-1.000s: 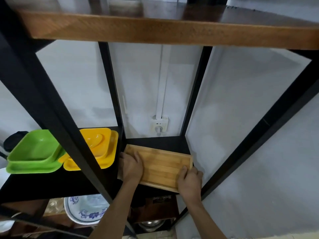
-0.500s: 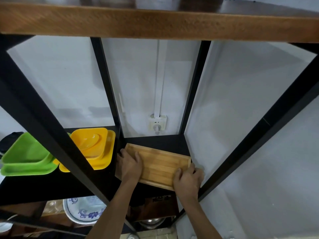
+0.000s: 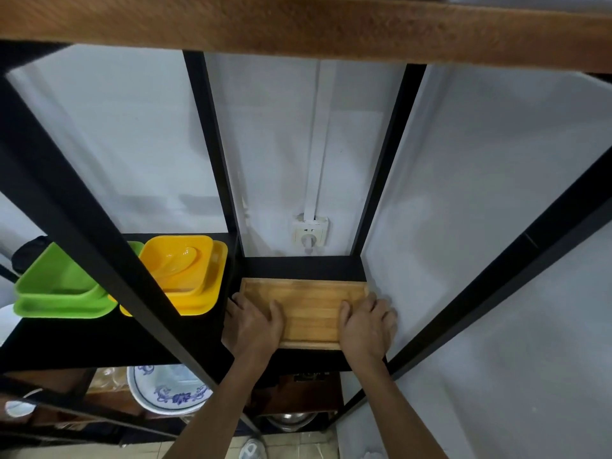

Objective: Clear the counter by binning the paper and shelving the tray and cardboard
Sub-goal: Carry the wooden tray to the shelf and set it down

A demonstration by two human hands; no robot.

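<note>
Wooden tray (image 3: 308, 308) lying flat on the black shelf (image 3: 298, 267), square to the frame.
The left hand (image 3: 253, 326) and right hand (image 3: 366, 326) rest at its near corners, fingers spread, each thumb on the tray floor; yellow dishes (image 3: 185, 270) and green dishes (image 3: 56, 293) sit in the left bay.

You are looking at a black shelf (image 3: 308, 268) in a black metal frame, set against a white wall. On its narrow right bay the wooden tray (image 3: 309, 311) lies flat and square to the edges, filling most of the width, its right end just beside the wall. On the wider bay to the left sit a yellow dish (image 3: 185, 276) nested in a yellow plate, and beside it a green dish (image 3: 58, 286) nested in a green plate. Above runs a wooden board (image 3: 331, 31).
</note>
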